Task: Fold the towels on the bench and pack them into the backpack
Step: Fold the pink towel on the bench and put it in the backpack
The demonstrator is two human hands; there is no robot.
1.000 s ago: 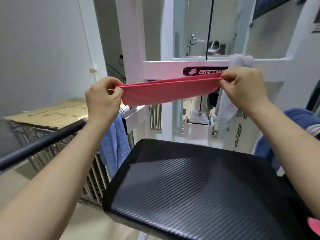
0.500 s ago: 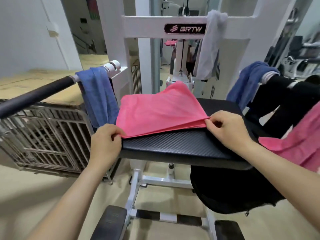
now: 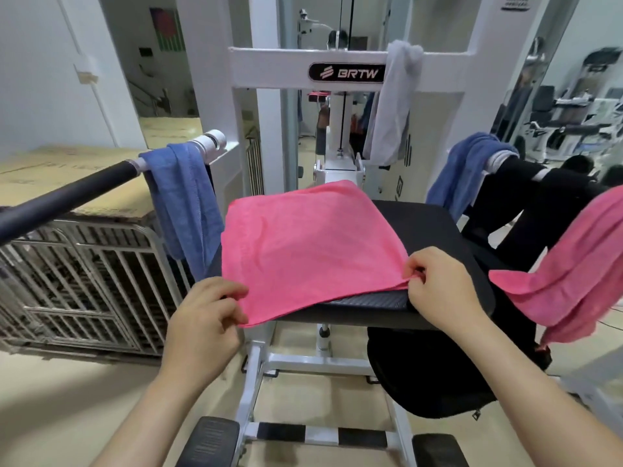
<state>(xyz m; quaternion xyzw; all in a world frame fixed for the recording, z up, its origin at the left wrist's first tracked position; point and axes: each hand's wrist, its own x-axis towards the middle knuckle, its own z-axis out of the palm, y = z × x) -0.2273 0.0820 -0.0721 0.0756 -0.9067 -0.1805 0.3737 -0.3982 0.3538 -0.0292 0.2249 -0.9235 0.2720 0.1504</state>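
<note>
While the pink towel (image 3: 303,251) lies spread on the black bench pad (image 3: 438,230), both hands pinch it along its near edge — the left hand (image 3: 205,318) closed on the near-left corner, which overhangs the pad's front edge, and the right hand (image 3: 438,288) with thumb and fingers nipped on the near-right corner, where several layers show stacked. From both grips the cloth runs away toward the white machine frame (image 3: 303,62), so the held edge runs left to right and the free far edge sits well beyond it. I judge the next fold turns on that — either near edge carried over to far, or one corner swung across to the other. The black backpack (image 3: 431,375) hangs below the pad's right side, nearer the right hand. Another pink towel (image 3: 573,264) drapes to the right.
</note>
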